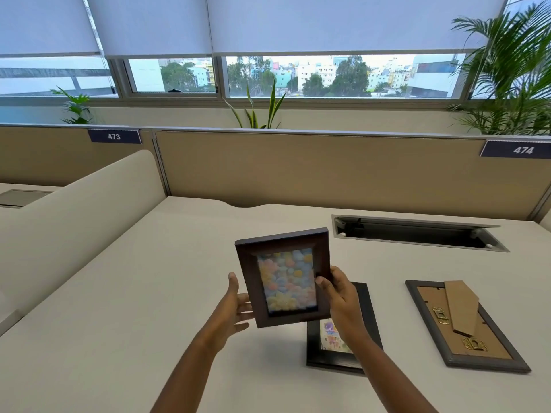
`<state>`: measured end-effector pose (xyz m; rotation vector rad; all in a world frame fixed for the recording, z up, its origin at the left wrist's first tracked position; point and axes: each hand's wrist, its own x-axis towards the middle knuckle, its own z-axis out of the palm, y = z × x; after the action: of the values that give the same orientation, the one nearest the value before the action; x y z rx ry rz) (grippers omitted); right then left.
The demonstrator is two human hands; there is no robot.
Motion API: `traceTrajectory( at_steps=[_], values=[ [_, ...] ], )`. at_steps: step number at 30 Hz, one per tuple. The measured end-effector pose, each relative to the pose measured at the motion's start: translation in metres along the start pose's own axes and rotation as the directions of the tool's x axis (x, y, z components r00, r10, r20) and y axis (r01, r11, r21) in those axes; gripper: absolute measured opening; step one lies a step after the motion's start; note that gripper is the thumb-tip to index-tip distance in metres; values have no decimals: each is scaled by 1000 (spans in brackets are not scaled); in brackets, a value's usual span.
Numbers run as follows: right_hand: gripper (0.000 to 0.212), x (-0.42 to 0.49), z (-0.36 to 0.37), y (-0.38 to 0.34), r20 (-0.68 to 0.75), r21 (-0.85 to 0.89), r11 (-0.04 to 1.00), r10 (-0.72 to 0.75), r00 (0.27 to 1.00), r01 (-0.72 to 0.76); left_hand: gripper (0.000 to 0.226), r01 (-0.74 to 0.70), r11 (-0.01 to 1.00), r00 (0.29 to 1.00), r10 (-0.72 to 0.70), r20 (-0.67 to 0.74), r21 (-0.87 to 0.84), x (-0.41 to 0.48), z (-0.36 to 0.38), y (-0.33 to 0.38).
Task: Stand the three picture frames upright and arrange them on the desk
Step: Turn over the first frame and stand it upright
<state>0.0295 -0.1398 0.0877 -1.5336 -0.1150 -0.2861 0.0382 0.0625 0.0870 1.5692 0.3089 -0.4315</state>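
A dark brown picture frame (284,277) with a pastel flower picture is held up above the desk, tilted, its front facing me. My right hand (340,296) grips its right edge. My left hand (235,305) cups its lower left side from behind. Under my right forearm a black frame (368,311) lies flat, picture up, partly hidden. Further right a grey frame (465,326) lies face down, its cardboard stand showing.
The cream desk (143,293) is bounded by a beige partition (313,171) at the back and a low cream divider (77,210) on the left. An open cable tray slot (417,234) sits at the back right. Plants stand behind the partition.
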Motion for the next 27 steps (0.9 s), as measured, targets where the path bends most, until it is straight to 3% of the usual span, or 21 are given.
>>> traceTrajectory(
  at_steps=[5, 11, 18, 23, 27],
  values=[
    [17, -3, 6, 13, 50, 99, 985, 140, 989, -145, 70, -37, 950, 999, 39, 0, -309, 13, -3, -4],
    [21, -4, 19, 24, 86, 98, 974, 197, 977, -205, 71, -71, 909, 997, 66, -26, -410, 21, -5, -9],
    [22, 6, 39, 37, -24, 63, 977, 205, 978, -203, 64, -203, 958, 962, 158, -223, -200, 13, 6, -10],
    [15, 7, 48, 46, -58, 52, 973, 229, 972, -226, 58, -249, 958, 941, 205, -269, -143, 10, 6, -8],
    [24, 2, 50, 53, -64, 0, 966, 257, 964, -257, 55, -271, 955, 925, 225, -305, -118, 12, 2, -12]
  ],
)
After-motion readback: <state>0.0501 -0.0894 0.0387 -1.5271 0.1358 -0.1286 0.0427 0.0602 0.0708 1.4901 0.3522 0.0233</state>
